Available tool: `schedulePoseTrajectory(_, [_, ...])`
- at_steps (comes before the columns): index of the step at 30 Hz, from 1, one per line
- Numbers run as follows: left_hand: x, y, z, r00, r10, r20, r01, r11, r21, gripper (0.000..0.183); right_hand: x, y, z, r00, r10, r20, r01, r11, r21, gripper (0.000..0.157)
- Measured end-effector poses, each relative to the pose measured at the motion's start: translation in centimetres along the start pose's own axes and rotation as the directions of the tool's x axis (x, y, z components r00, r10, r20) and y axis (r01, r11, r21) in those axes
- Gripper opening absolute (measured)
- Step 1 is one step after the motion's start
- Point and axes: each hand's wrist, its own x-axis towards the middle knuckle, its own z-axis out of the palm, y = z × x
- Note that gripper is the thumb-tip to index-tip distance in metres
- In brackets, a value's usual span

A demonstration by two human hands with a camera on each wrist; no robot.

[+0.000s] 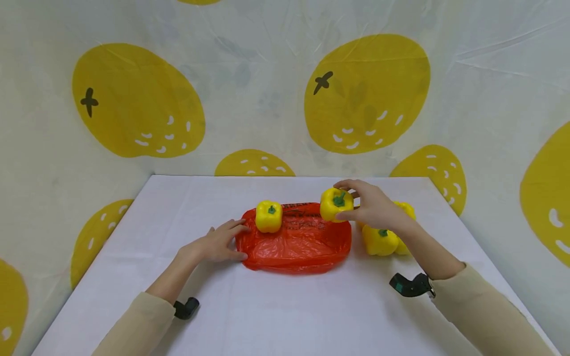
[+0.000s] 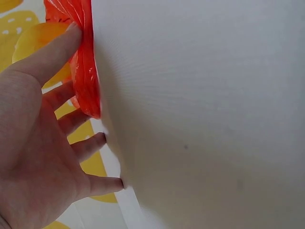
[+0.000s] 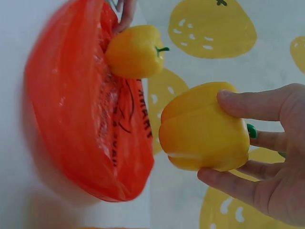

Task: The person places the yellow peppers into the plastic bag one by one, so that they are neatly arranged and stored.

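Note:
My right hand (image 1: 374, 205) grips a yellow bell pepper (image 1: 335, 203) with a green stem, held over the right end of a red plastic bag (image 1: 298, 252). In the right wrist view, fingers and thumb clasp the sides of this pepper (image 3: 205, 129). Another yellow bell pepper (image 1: 268, 216) sits at the left part of the bag. At the bag's left edge, my left hand (image 1: 220, 242) touches the plastic with spread fingers. The left wrist view shows the thumb (image 2: 59, 50) against the red plastic (image 2: 87, 81), the fingers fairly straight.
More yellow bell peppers (image 1: 380, 241) are grouped right of the bag, partly behind my right forearm. A white cloth covers the table (image 1: 276, 316). Behind it hangs a pale curtain (image 1: 258, 99) printed with yellow fruit. Each wrist carries a small black camera (image 1: 408, 285).

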Motion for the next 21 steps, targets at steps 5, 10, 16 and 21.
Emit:
schedulePoseTrajectory(5, [-0.1, 0.0, 0.0, 1.0, -0.007, -0.001, 0.007, 1.0, -0.002, 0.07, 0.5, -0.3, 2.0, 0.999, -0.039, 0.02, 0.039, 0.999, -0.028, 0.067])
schedulePoseTrajectory(10, [-0.1, 0.0, 0.0, 1.0, -0.004, -0.001, 0.004, 1.0, 0.003, 0.07, 1.0, -0.6, 3.9, 0.997, -0.062, 0.038, 0.064, 0.996, -0.067, 0.066])
schedulePoseTrajectory(16, [0.0, 0.0, 0.0, 1.0, -0.001, -0.001, 0.002, 1.0, 0.001, 0.07, 1.3, -1.1, 5.4, 0.994, -0.099, 0.051, 0.102, 0.993, -0.057, 0.064])
schedulePoseTrajectory(21, [0.0, 0.0, 0.0, 1.0, -0.007, -0.001, 0.007, 1.0, 0.008, 0.071, 1.5, -1.8, 6.2, 0.992, -0.097, 0.078, 0.101, 0.994, -0.046, 0.066])
